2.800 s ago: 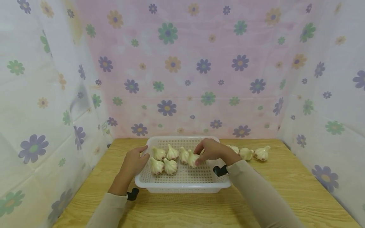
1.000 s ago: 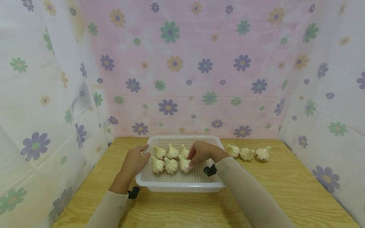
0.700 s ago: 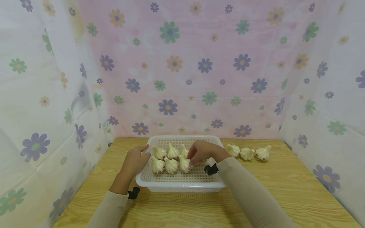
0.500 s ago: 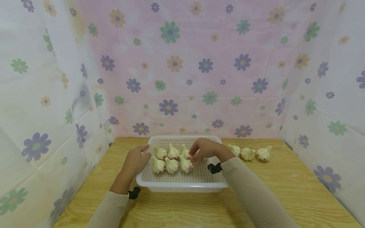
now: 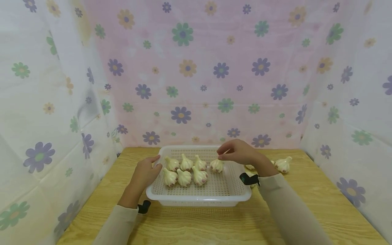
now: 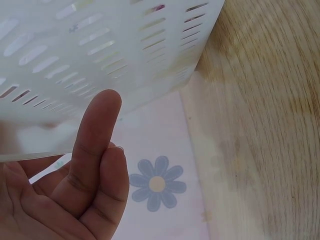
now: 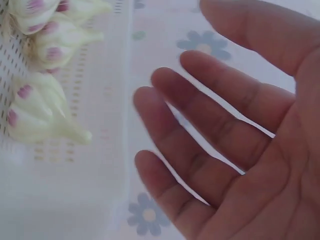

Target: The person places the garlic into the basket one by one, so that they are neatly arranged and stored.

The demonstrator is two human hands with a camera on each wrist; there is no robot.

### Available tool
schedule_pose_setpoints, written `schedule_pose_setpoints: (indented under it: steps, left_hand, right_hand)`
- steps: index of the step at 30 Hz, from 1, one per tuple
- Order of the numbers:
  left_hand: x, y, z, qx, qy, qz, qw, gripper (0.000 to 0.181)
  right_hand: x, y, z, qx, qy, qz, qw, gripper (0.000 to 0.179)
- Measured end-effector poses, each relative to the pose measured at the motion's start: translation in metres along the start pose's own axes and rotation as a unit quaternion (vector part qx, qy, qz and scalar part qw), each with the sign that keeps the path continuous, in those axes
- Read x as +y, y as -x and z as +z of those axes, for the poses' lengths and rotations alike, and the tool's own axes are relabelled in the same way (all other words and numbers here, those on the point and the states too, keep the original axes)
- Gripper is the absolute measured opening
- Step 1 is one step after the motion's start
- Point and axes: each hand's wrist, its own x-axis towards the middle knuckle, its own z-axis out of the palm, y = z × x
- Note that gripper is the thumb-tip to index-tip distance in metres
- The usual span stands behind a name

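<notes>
Garlic bulb [image 5: 216,165] nearest the right hand [image 5: 237,152] is in the basket [image 5: 199,198], right end of the back row, w/ a small gap to its neighbour. Six more bulbs [image 5: 184,178] sit left of it in two rows, so 4 back, 3 front rn. Right hand's fingers [image 7: 162,122] are spread, nothing in them, and the wrist cam shows them clear of the bulb. Left hand [image 5: 146,173] has the left rim pinched, thumb inside, fingers outside afaict. Past the right side, loose bulbs [image 5: 283,165] lie on the desk [image 5: 309,207], partly hidden by the arm, so can't count em.

Imo the step is placing bulbs in rows, this one prob done. Next move prob calls for reaching over the right rim for another, left hand steadying.
</notes>
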Motion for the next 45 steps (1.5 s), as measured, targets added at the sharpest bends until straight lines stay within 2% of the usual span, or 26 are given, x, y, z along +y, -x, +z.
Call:
schedule_pose_setpoints:
  steps: [7,14,20,28,41,45]
  left_hand:
    - [0.002,0.001,-0.002,-0.005,0.005,-0.002,1.0000,0.051]
    - [0.001,0.000,0.000,-0.008,0.000,0.001,1.0000,0.052]
    - [0.001,-0.001,0.002,-0.008,0.008,-0.004,0.9999,0.052]
    - [0.001,0.000,0.002,-0.010,-0.005,-0.001,0.9999,0.052]
    - [0.002,0.001,-0.002,-0.006,-0.009,-0.005,0.9999,0.052]
    - [0.001,0.002,-0.001,-0.005,-0.016,-0.001,0.9999,0.052]
  right_hand:
    - [0.011,0.029,-0.011,0.067,-0.033,0.001,0.9972,0.029]
    - [0.024,0.057,-0.013,0.149,-0.014,0.007,0.9887,0.025]
    - [0.041,0.077,-0.007,0.193,-0.007,0.010,0.9811,0.029]
    - [0.069,0.100,-0.004,0.182,-0.017,0.037,0.9824,0.033]
    - [0.090,0.126,-0.001,0.182,0.020,0.081,0.9798,0.034]
    - [0.101,0.130,0.003,0.186,0.011,0.096,0.9777,0.033]
